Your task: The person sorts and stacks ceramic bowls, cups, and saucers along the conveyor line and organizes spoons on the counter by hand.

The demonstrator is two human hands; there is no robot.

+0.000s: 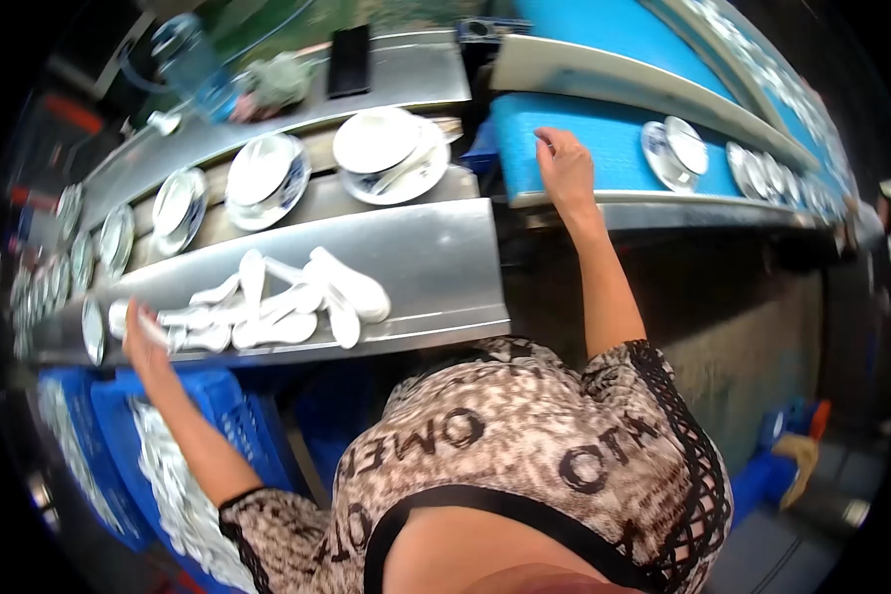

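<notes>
My left hand (147, 342) is at the left end of a pile of white spoons (257, 309) on the steel counter (436, 267). Its blurred fingers are closed around white spoons at that end. Over the near end of the blue conveyor belt (619, 163) hangs my right hand (566, 166), empty, its fingers loosely bent and apart. Left of it, a white bowl (375, 139) rests on a blue-patterned plate (428, 170). More bowl-and-plate sets line up to the left. Another set (685, 146) sits on the belt to the right.
A dark phone (348, 61), a water bottle (190, 64) and a crumpled bag (279, 79) lie on the back ledge. Blue crates (213, 401) holding white tableware stand below the counter's left side. More dishes (762, 173) line the belt's far right.
</notes>
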